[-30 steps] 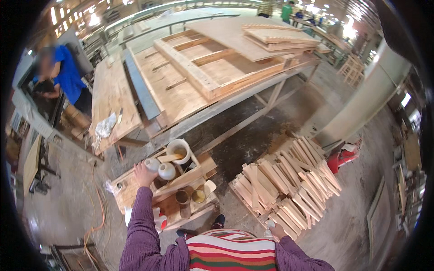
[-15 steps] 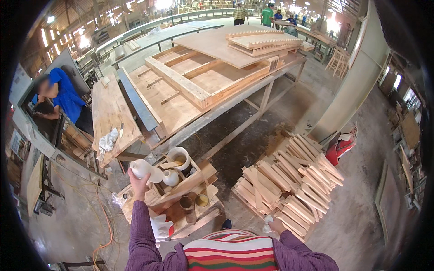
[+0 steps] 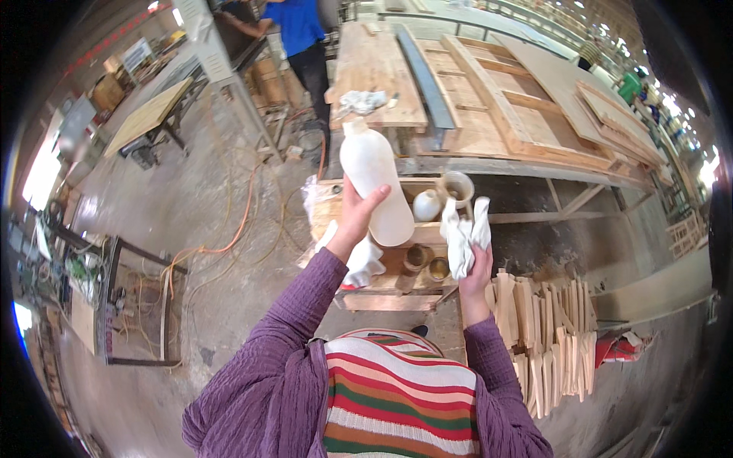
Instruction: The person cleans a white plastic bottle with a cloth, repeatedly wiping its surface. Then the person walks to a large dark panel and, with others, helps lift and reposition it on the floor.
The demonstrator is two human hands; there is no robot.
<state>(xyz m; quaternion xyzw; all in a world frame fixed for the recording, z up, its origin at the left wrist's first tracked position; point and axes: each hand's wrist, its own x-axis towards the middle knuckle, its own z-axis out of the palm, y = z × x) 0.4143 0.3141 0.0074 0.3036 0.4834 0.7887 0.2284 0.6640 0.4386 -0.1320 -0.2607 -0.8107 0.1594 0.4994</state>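
My left hand [image 3: 359, 216] is wrapped round a white plastic bottle [image 3: 374, 179], tilted with its neck up and to the left. No cap shows on the neck. In my right hand [image 3: 479, 273] is a crumpled white cloth [image 3: 463, 237], held at about the same height, a little to the right. Below both hands stands a low wooden stand [image 3: 382, 298]. It carries a smaller white bottle [image 3: 427, 204], a white bucket [image 3: 458, 185], and two small pots, one dark [image 3: 417, 258] and one yellowish [image 3: 438, 269]. Another white cloth [image 3: 365, 263] lies by my left wrist.
Stacked wooden strips [image 3: 546, 328] lie on the floor to the right. Ahead stands a workbench with a wooden frame [image 3: 489, 99]; a rag [image 3: 362, 101] rests on the tabletop beside it. An orange hose [image 3: 243, 221] crosses the floor at left. A person in blue [image 3: 298, 30] stands far left.
My view has turned left. The bottle in my left hand has come up closer, and my right hand has risen from beside the wooden strips with the white cloth.
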